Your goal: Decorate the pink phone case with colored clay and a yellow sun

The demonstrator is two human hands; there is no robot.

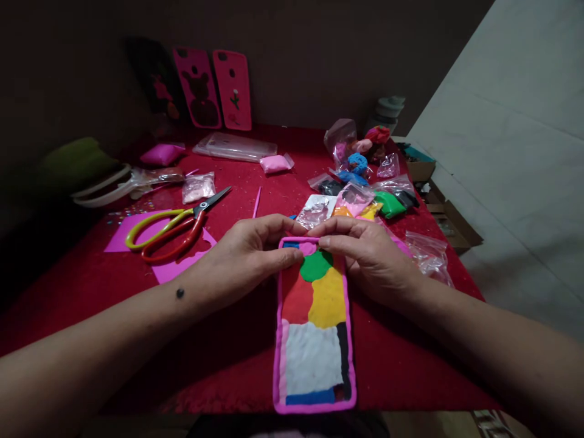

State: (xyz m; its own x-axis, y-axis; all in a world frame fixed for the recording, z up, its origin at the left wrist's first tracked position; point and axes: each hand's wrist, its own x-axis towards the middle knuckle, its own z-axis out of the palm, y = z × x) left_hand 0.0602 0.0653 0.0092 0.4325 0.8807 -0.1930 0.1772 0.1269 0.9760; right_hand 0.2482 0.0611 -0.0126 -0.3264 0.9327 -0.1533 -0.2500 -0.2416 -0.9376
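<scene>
I have the patchwork case [314, 356] directly between and below both hands, its far end between the fingers and the rest of its length running toward the wearer's body, above the red cloth [401, 371]. The left hand [250, 252] comes in from the left side of the case: its thumb lies over the left part of the face, near the green patch, and its forefinger reaches the far rim, so I read it as closed on that corner. The right hand [376, 255] comes in from the right side, its thumb on the far rim and its forefinger just beyond it, closed on the opposite corner; how hard either one presses I cannot tell. The two forefinger tips nearly meet just past the far edge of the case. To the left of the case I see scissors [201, 212] with a yellow and a red handle, lying over a pink sheet [119, 236]. A thin pink stick [257, 202] lies beyond the case, slightly to its left, and farther out that way is a clear case [235, 147]. Beyond the patchwork case and to its right sit clay packets, among them a green packet [390, 205].
</scene>
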